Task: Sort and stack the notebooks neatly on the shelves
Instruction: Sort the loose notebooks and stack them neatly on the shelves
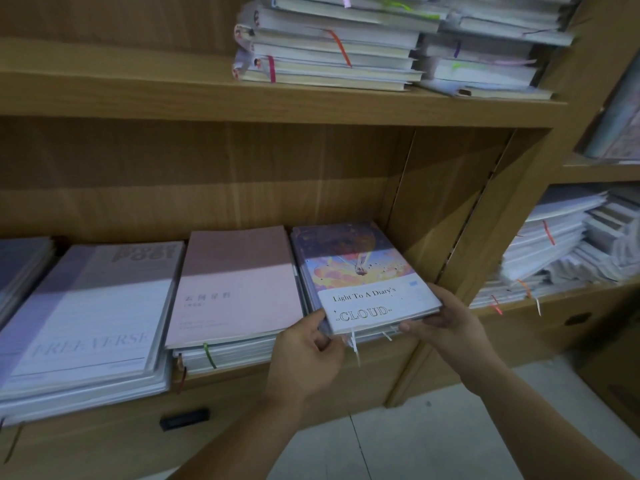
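Far left edge of the frame: a grey-blue pile (20, 268) just peeks in on the lower shelf (242, 379). Beside it, lower left, a lavender stack (93, 323) lies flat, its top cover reading FREEVERSE. Next along, centre, comes a pink stack (239, 285) with a green ribbon (209, 355) hanging off its front edge. Above, at the top centre, the upper shelf (138, 95) carries thicker notebooks (329, 46) in two piles, orange and pink ribbons trailing out.

Now the action, centre right. The CLOUD notebook (360, 271), with its painted sky cover, tops the last stack on the lower shelf, just beside the side panel (433, 188). The left hand (308, 355) is at the near left corner, thumb along the edge, fingers curled in under the front: gripping. The right hand (450, 323) has the near right corner, fingers along the side, thumb at the front: gripping too. Whether they hold one notebook or several, I cannot tell. White ribbons dangle between the hands.

Far right, a neighbouring unit holds slumped piles (561, 244). Pale floor tiles (415, 441) run along the bottom.
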A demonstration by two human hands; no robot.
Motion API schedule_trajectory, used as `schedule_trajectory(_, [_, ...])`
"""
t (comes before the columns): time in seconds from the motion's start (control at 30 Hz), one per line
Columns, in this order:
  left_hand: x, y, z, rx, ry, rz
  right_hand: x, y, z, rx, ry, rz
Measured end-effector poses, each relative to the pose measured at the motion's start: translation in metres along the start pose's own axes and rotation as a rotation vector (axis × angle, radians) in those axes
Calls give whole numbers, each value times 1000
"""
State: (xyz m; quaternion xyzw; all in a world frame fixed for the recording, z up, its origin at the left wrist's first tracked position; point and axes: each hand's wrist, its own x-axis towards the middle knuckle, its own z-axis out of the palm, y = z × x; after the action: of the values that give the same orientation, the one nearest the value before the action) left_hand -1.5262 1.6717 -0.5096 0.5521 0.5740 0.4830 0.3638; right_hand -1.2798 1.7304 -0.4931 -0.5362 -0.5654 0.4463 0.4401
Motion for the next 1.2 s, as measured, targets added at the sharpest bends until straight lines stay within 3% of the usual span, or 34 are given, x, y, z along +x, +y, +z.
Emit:
schedule_trajectory(0.2, [-4, 13, -3, -20, 40, -42, -2, -2, 2, 25, 19, 22])
schedule_trajectory(0.37, [-2, 36, -2, -188, 112, -184, -5, -4, 2, -3, 9, 33])
schedule_trajectory(0.63, [10, 50, -6, -374, 8, -338, -4, -5, 2, -70, 28, 16])
schedule_trajectory(0.83, [8, 57, -9, -375, -20, -356, -6, 0, 5, -429, 146, -76])
schedule_trajectory(0.97, [10, 69, -9, -462, -46, -310, -13, -9, 4, -664, 238, -263])
schedule_trajectory(1.2, [20, 70, -12, -464, -3, -271, -1, -25, 12, -297, 279, -209])
